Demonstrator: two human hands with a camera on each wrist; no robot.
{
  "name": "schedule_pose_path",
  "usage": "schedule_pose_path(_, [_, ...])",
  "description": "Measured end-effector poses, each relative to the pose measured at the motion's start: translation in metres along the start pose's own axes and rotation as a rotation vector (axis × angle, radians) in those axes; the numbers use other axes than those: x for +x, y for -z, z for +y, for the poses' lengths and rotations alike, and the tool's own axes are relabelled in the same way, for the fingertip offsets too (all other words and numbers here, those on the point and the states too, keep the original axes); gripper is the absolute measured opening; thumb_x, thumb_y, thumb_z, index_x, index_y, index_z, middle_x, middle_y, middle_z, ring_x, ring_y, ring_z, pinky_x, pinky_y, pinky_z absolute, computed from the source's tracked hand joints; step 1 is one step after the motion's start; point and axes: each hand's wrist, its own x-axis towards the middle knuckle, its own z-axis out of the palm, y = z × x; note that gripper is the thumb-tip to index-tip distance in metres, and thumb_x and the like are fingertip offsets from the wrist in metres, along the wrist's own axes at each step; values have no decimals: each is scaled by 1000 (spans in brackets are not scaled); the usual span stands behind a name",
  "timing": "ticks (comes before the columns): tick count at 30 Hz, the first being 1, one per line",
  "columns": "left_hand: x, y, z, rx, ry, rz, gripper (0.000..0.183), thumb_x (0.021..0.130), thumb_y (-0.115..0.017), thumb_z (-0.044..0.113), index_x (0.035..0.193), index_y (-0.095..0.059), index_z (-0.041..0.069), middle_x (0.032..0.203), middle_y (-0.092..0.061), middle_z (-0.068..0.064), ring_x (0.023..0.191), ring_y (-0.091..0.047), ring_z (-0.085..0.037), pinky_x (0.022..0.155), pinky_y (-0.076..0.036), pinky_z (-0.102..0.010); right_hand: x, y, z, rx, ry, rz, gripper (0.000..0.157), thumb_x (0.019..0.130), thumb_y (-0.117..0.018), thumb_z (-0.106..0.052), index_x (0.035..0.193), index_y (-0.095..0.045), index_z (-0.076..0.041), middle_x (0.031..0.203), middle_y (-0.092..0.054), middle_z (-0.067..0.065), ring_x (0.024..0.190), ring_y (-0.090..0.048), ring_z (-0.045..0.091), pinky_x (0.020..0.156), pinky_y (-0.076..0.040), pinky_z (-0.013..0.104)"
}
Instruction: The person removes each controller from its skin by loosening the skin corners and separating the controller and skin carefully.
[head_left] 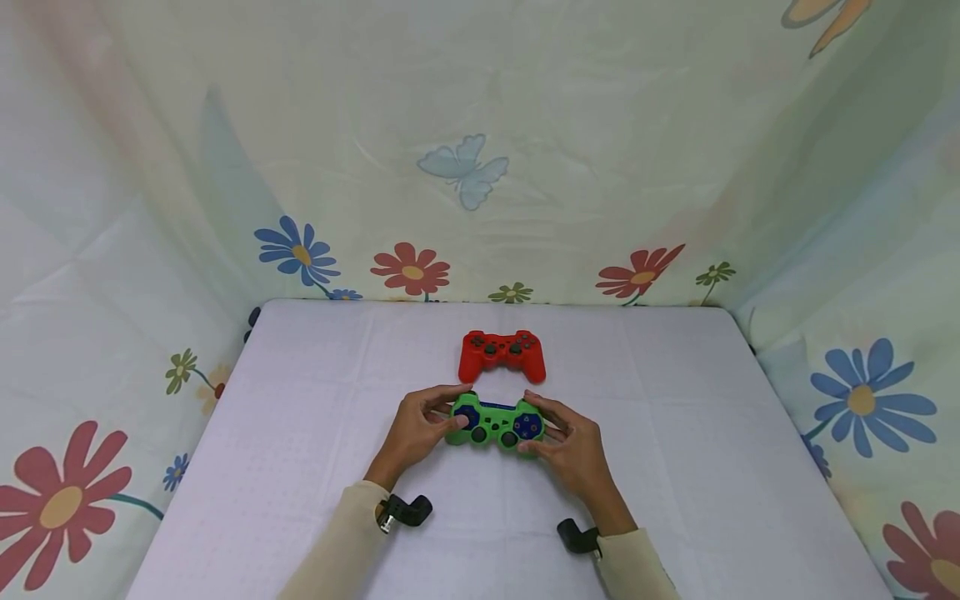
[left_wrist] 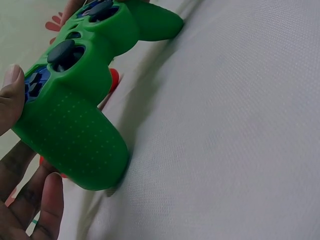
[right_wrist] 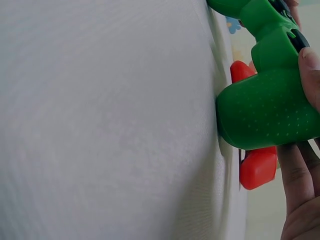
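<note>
Between the two hands is a green game controller (head_left: pixel 495 423) with dark blue button areas and dark thumbsticks. The left hand (head_left: pixel 417 429) grips its left end, thumb on top near the direction pad and fingers behind. At the other end the right hand (head_left: pixel 573 442) grips it, thumb on the front of the grip and index finger at the top edge. Both wrist views show the green grips' ends right at the white cloth. A red game controller (head_left: pixel 502 352) lies just beyond the green one, partly hidden behind it in the wrist views.
A white cloth covers the table (head_left: pixel 675 433). Flower-printed curtains (head_left: pixel 585 150) hang behind it and on both sides. Small black cameras (head_left: pixel 411 510) are strapped at both wrists. A dark object (head_left: pixel 253 317) shows at the table's far left corner.
</note>
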Motion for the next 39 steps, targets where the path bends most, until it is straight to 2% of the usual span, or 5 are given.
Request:
schedule_pose_path(5, [0,-1,0,-5,-1,9,49,93,-84,23,139,-71,17,134,-75,5,114,-71,-18,94,-57,-32,0,1,-1,-1,2,-3,72,75,-94,-4,140,-69,-20,151,-65,3,141,-60,23,100,-56,24])
schedule_pose_path(10, [-1,-1,1,-20,13,22,46,92,-85,22,136,-74,25,131,-76,4,112,-71,-18,93,-57,-30,0,3,0,-19,10,1,64,82,-91,-14,141,-68,-23,150,-65,6,137,-64,27,99,-57,24])
schedule_pose_path(19, [-4,-1,2,-5,37,26,43,90,-87,26,131,-75,36,127,-77,7,111,-69,-15,91,-57,-30,5,8,1,-32,18,-85,58,91,-84,-14,145,-65,-9,149,-65,14,119,-73,29,95,-58,20])
schedule_pose_path(31, [-6,1,6,-13,41,16,42,90,-86,25,130,-76,33,126,-77,7,110,-69,-15,91,-57,-28,10,13,-2,-97,-71,-171,57,93,-83,-23,146,-64,-16,146,-68,0,130,-67,22,100,-53,16])
schedule_pose_path(39, [-6,3,5,-16,49,-33,47,94,-83,26,139,-71,31,136,-73,7,117,-68,-17,93,-57,-29,10,14,-3,-86,-71,-184,56,93,-83,-20,145,-65,-13,147,-67,9,129,-68,22,99,-54,16])
